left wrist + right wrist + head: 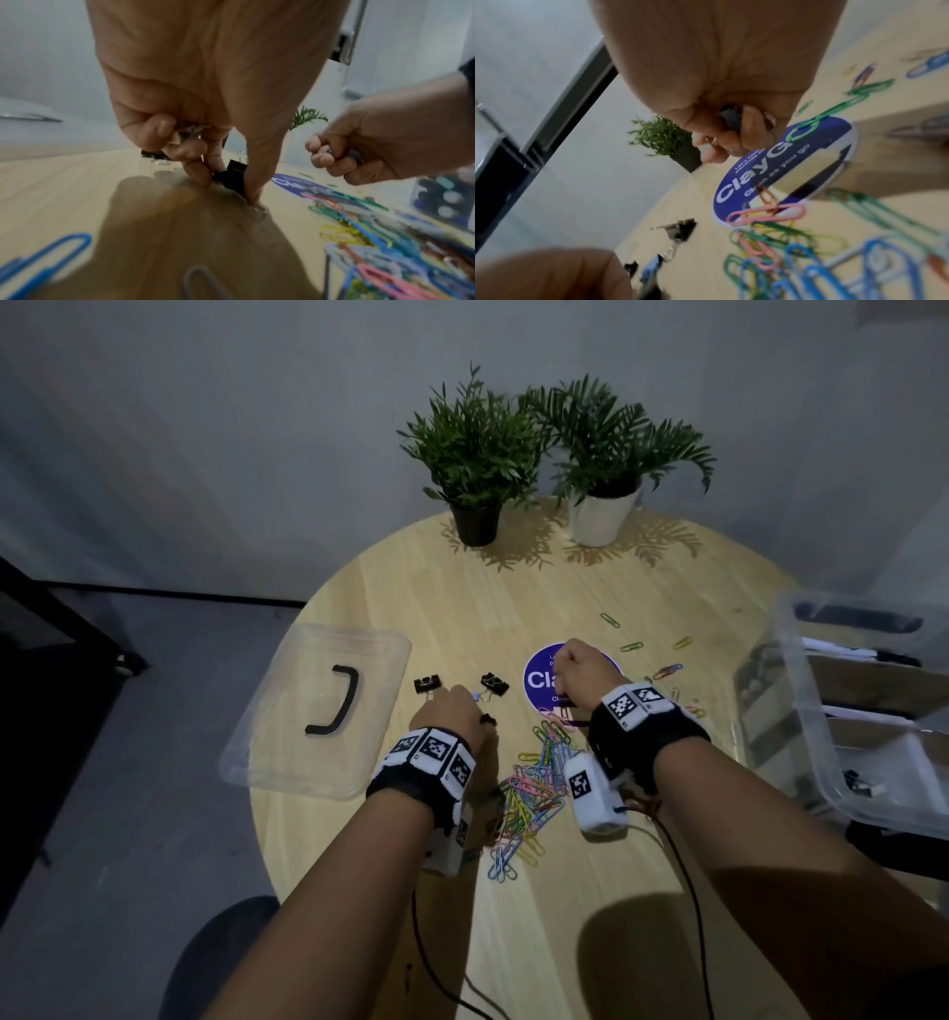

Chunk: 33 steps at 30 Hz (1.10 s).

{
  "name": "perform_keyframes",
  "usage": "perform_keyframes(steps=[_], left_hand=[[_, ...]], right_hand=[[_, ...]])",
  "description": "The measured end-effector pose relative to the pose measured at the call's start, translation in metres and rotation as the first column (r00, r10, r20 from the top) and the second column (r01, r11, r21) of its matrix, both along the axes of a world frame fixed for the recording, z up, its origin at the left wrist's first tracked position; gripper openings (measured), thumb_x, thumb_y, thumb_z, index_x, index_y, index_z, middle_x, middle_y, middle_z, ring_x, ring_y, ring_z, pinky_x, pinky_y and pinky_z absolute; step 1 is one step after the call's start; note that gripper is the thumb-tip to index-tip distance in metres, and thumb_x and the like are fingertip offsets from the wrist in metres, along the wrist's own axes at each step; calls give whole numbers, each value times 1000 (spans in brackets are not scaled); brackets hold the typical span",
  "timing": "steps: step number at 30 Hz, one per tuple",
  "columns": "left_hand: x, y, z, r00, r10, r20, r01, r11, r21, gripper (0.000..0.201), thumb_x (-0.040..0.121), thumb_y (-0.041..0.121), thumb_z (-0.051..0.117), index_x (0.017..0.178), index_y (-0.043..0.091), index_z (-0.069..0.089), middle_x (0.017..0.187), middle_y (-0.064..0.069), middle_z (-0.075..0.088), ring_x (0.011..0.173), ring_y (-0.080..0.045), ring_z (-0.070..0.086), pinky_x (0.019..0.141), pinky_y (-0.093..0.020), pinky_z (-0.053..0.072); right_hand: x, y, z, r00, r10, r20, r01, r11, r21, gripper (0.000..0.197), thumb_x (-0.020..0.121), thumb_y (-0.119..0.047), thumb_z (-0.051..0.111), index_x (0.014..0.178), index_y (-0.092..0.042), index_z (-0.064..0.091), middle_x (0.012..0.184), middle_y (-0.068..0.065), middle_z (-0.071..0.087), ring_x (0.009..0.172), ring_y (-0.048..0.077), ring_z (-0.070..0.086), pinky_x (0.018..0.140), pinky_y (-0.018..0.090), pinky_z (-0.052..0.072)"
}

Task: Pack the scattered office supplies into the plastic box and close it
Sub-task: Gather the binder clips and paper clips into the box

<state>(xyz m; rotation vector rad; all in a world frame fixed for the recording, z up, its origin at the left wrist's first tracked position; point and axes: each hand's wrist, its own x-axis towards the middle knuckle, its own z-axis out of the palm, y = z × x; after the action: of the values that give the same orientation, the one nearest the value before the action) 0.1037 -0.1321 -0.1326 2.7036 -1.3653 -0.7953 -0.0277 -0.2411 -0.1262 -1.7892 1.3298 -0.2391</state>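
My left hand (462, 706) reaches down to the table. In the left wrist view its thumb and fingers (197, 174) pinch a black binder clip (231, 176) lying on the wood, and its curled fingers keep another clip's metal handles (192, 130) against the palm. My right hand (575, 667) hovers as a fist over the purple round sticker (539, 677), gripping a small dark binder clip (731, 117). Two more black binder clips (427, 683) (494, 683) lie just beyond the left hand. A pile of coloured paper clips (534, 783) sits between my wrists. The clear plastic box (809, 711) stands open at the right.
The clear lid (318, 711) with a black handle lies at the table's left edge. Two potted plants (475, 454) (606, 454) stand at the back. Loose paper clips (631, 647) are scattered toward the box, which holds markers and a binder clip.
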Motion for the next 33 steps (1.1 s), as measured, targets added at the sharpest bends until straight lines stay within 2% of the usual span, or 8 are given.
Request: perform_keyframes(steps=[4,9,14,18,21,23,26,33], left_hand=[[9,20,0,986,56,-158,-75,990,-116,30,89,28,59,110,8,50,111,-10,62,101,-30,60,83,-35,46],[29,45,4,835,130,-535,-341,885,-316,8,97,14,41,105,16,43,115,-7,65,101,-24,62,95,-37,47],[53,39,17,955,207,-211,-279,872,-403,35,97,32,40,81,4,53,76,-12,55,72,-26,50,61,-31,34],[64,20,13,966,252,-49,-254,906,-339,57,95,43,46,48,12,37,51,-6,38,51,-26,42,46,-26,23],[70,9,10,965,256,56,-227,924,-307,53,94,49,43,58,10,48,60,-9,52,63,-30,52,49,-27,29],[71,4,8,966,243,85,-212,938,-276,50,89,57,48,90,8,56,84,-12,65,79,-32,60,58,-31,40],[66,1,5,975,207,86,-191,968,-163,71,79,62,59,120,6,40,101,-11,66,96,-32,63,65,-34,42],[63,-1,-6,993,94,66,-91,995,-52,37,85,44,53,91,8,53,93,-12,61,68,-25,50,52,-27,34]], right_hand=[[14,9,7,995,96,-32,-97,995,-21,18,97,-19,32,95,-13,49,72,7,52,65,25,47,62,32,38],[41,35,9,863,363,-353,-446,874,-193,37,94,-33,45,128,-20,39,107,10,61,80,28,60,55,29,43],[56,39,0,753,403,-520,-545,825,-149,39,92,-18,53,125,-14,33,76,10,51,54,21,42,46,31,35],[50,38,1,702,381,-601,-562,815,-140,56,96,-13,41,146,-11,16,103,18,64,76,32,57,59,36,38],[43,34,-1,738,330,-589,-504,850,-155,46,98,-19,36,142,-9,24,97,15,63,83,32,61,62,33,38],[40,33,-4,765,311,-563,-460,877,-141,45,99,-32,34,138,-9,29,92,12,61,84,32,61,64,33,41],[41,30,-9,745,297,-597,-454,882,-128,54,97,-45,37,137,-9,31,119,16,60,106,35,61,74,39,44],[38,34,-10,764,281,-581,-466,864,-194,48,95,-41,42,128,-6,39,114,15,61,99,34,61,66,35,41]])
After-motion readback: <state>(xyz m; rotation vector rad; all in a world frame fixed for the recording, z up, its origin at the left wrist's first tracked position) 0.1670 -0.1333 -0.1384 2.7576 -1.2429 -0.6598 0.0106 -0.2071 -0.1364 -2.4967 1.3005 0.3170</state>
